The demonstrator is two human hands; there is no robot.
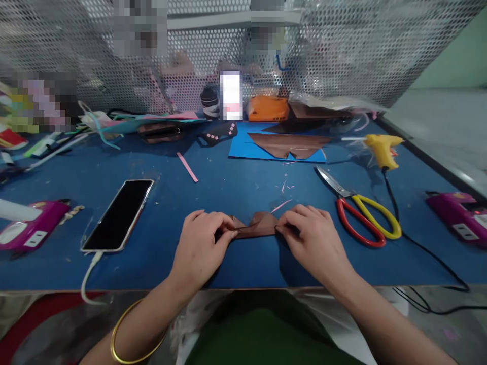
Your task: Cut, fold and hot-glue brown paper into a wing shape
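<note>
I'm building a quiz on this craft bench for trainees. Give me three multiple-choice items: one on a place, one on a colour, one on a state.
1. Where do the scissors lie?
A. right of the right hand
B. on the phone
C. left of the left hand

2. What colour is the glue gun?
A. green
B. yellow
C. white

3. How is the brown folded piece held?
A. lying untouched
B. lifted high by one hand
C. pinched at both ends on the table

Answers:
1 A, they lie just past the right hand.
2 B, its body is yellow.
3 C, fingers of each hand grip one end, low on the blue surface.
</note>
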